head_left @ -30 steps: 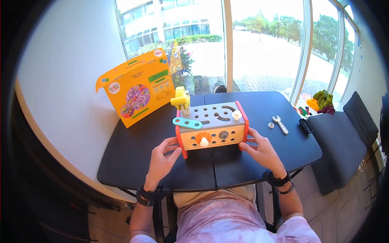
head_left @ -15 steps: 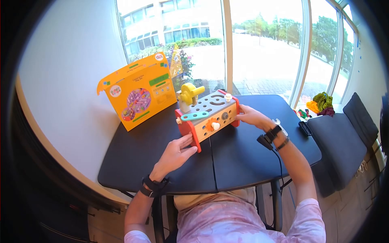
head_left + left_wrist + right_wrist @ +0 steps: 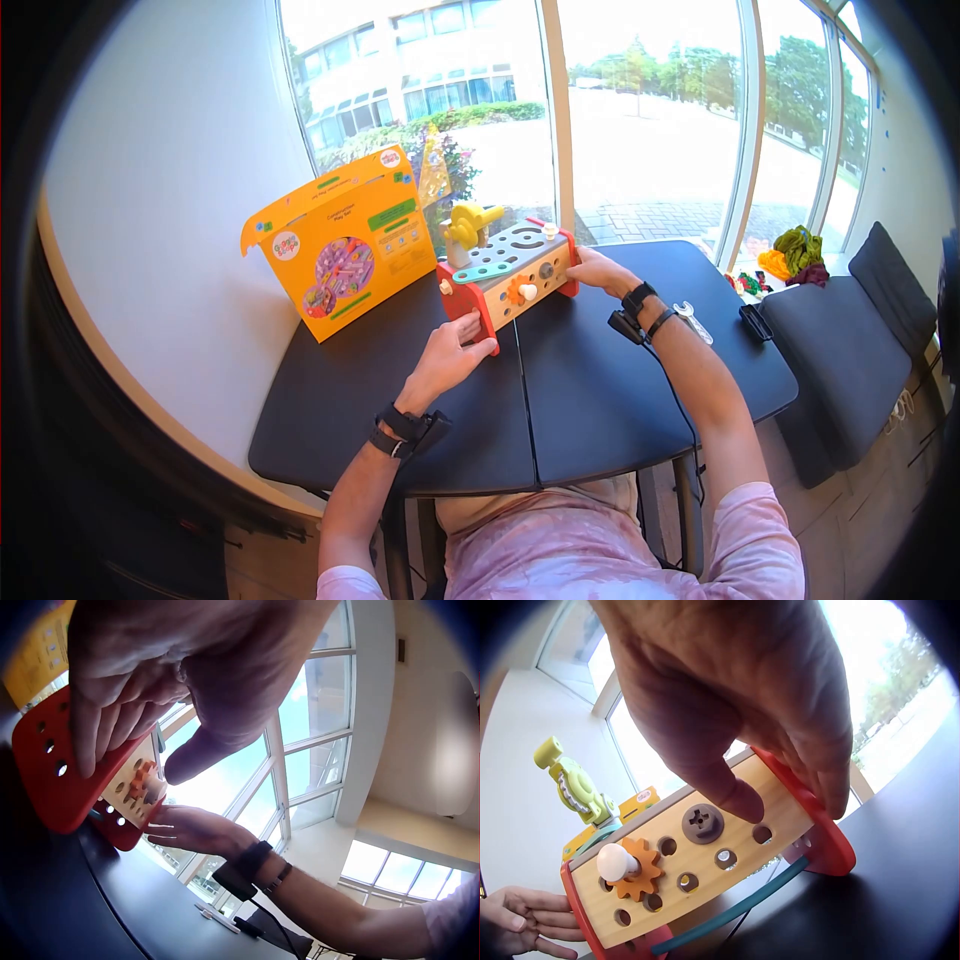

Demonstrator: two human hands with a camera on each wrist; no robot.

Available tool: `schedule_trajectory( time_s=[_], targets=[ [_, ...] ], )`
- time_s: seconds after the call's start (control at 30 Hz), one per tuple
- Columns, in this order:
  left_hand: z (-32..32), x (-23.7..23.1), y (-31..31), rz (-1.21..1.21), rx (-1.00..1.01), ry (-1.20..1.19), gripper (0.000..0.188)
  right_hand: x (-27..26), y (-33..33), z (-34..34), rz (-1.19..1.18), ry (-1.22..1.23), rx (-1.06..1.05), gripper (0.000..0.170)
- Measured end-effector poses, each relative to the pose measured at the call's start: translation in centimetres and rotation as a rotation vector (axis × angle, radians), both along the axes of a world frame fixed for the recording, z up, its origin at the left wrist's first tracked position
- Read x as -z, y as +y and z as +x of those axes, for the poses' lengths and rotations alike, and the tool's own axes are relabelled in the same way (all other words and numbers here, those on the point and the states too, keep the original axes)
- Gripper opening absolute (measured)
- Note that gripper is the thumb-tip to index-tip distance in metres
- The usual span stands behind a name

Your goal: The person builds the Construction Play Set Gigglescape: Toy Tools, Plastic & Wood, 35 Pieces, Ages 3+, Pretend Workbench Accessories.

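The toy workbench [image 3: 520,272] stands angled on the black table, with red end panels and a wooden front. My left hand [image 3: 447,358] lies against its near-left red panel [image 3: 56,761], fingers on the outside. The right hand [image 3: 603,272] holds the far-right end, its thumb on the wooden front [image 3: 727,859] and fingers over the red panel. An orange gear [image 3: 639,870] with a white peg and a grey screw head [image 3: 703,823] sit on the front. On top are a yellow vise-like piece [image 3: 468,228] and a teal strip [image 3: 482,272].
A yellow-orange box [image 3: 345,240] stands at the back left of the table [image 3: 620,420]. A light wrench [image 3: 692,322] and a black case [image 3: 755,322] lie at the right. Beyond is a dark chair [image 3: 815,340] with coloured cloths [image 3: 795,252]. Windows rise behind.
The workbench has turned, its right end swinging away from me, and shifted slightly back. Both hands moved with it, the right one reaching farther forward.
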State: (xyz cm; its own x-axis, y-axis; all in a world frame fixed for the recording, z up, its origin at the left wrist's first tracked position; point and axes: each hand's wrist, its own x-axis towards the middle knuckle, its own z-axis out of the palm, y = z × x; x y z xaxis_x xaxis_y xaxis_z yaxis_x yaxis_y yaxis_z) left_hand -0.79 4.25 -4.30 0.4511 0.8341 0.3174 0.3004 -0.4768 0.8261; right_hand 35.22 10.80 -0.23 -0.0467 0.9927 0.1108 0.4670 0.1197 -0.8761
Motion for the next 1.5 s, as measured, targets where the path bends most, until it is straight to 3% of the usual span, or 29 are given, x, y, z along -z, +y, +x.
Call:
schedule_trajectory(
  time_s=[0.1,0.2,0.23,0.37,0.53,0.8,0.9,1.0,1.13,1.17,1.3,1.4,1.5],
  targets=[
    [0.0,-3.7,-1.8,0.036,-0.168,0.182,0.052,-0.4,-0.4,-0.1,-0.012,-0.002,0.0,0.055],
    [0.5,-5.1,-0.5,0.43,-0.333,0.06,0.033,1.2,1.5,1.0,-0.026,-0.018,0.018,0.054],
    [0.8,-5.4,0.7,0.543,-0.305,-0.043,0.027,2.2,2.5,1.4,-0.019,-0.014,0.017,0.054],
    [0.8,-7.4,4.0,0.535,-0.249,0.152,0.031,-0.3,-0.4,0.0,-0.029,-0.029,-0.006,0.058],
    [0.8,-8.5,6.6,0.419,-0.18,0.331,0.037,0.5,0.7,0.9,-0.049,-0.061,-0.002,0.063],
    [0.9,-8.6,7.5,0.409,-0.166,0.323,0.034,-1.2,-1.4,0.3,-0.105,-0.085,-0.004,0.062],
    [0.8,-8.1,7.7,0.487,-0.173,0.273,0.032,-0.3,-0.3,1.5,-0.104,-0.174,-0.017,0.08],
    [0.9,-8.4,6.0,0.522,-0.202,0.188,0.029,-0.5,-1.1,2.8,-0.002,-0.232,0.07,0.081],
    [-0.2,-8.7,2.2,0.455,-0.204,0.139,0.025,-2.0,-2.7,8.4,0.029,-0.355,0.014,0.07],
    [-0.5,-8.3,1.6,0.488,-0.211,0.124,0.021,-3.1,-4.9,8.8,0.032,-0.33,0.055,0.05],
    [-2.8,-6.9,-0.9,0.402,-0.204,0.24,0.021,-2.2,-8.0,13.2,-0.07,-0.582,0.111,0.025],
    [-4.2,-5.4,-2.1,0.323,-0.173,0.301,0.021,1.4,-11.0,14.2,0.014,-0.933,0.12,0.019],
    [-5.3,-4.3,-2.6,0.267,-0.139,0.371,0.022,4.5,-12.9,12.4,-0.047,-1.13,0.111,0.021]
  ],
)
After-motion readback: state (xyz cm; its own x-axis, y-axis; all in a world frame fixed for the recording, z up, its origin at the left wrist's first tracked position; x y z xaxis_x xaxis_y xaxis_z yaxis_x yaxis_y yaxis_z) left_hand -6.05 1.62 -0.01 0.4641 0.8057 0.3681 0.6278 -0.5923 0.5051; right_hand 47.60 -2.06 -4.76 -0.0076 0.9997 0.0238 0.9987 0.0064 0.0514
